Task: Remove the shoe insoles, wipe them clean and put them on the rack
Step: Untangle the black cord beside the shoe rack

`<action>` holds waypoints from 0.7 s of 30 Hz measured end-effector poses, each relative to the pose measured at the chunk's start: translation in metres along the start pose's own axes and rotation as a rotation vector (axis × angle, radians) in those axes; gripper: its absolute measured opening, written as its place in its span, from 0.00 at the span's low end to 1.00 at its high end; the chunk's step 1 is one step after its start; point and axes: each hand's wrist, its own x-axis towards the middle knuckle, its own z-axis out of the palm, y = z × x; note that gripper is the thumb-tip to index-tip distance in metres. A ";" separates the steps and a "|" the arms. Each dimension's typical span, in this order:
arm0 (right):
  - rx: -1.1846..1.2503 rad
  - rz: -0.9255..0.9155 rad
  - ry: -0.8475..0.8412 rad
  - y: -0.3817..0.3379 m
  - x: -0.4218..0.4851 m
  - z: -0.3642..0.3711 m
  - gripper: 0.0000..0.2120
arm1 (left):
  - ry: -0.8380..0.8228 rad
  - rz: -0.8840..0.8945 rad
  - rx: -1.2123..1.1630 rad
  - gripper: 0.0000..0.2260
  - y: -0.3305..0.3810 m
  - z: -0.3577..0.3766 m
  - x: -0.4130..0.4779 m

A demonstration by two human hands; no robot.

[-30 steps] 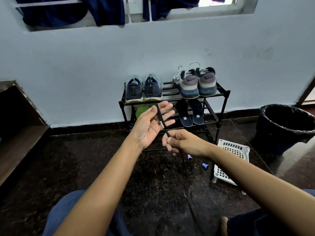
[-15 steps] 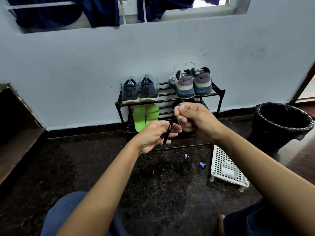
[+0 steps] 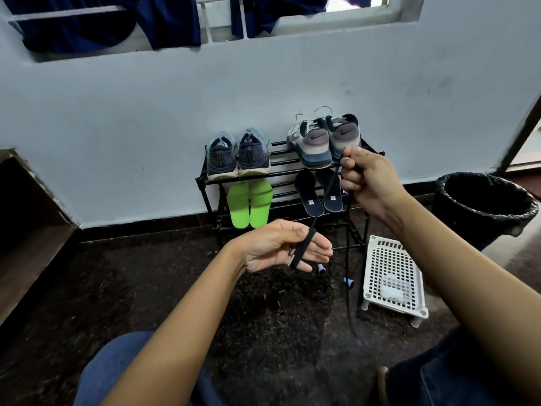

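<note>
Green insoles [image 3: 250, 205] and navy insoles [image 3: 319, 194] already lie on the rack [image 3: 202, 183]. The right hand [image 3: 366, 180] has its fingers clamped on a black shoelace [image 3: 315, 219], and the left hand [image 3: 281, 247] pinches its loop. The next move is probably relacing.

Right hand [image 3: 366, 183] rose — lace [image 3: 303, 250] taut.

Pale blue plastered wall [image 3: 117, 127]. Barred window [image 3: 222, 22] above, dark blue garments [image 3: 87, 27] draped over it, daylight behind. Dark speckled stone floor [image 3: 146, 288]. Wooden shelf unit [image 3: 26, 259] at left edge. Black lined bin [image 3: 480, 206] at right.
</note>
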 end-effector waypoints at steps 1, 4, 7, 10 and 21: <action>0.007 0.011 0.022 0.002 0.003 -0.004 0.11 | -0.022 0.005 0.003 0.14 0.001 0.000 -0.001; -0.076 0.052 0.047 0.014 0.008 -0.015 0.12 | -0.055 0.047 -0.010 0.14 0.005 0.001 -0.006; -0.454 0.095 -0.014 0.028 0.009 -0.022 0.13 | -0.042 0.109 -0.087 0.14 0.008 0.001 -0.010; -1.472 0.181 -0.296 0.040 0.000 -0.024 0.06 | 0.049 0.159 -0.238 0.14 0.011 0.000 -0.011; -0.755 0.079 -0.610 0.085 -0.052 0.027 0.07 | 0.240 0.296 -0.542 0.14 0.024 0.001 -0.014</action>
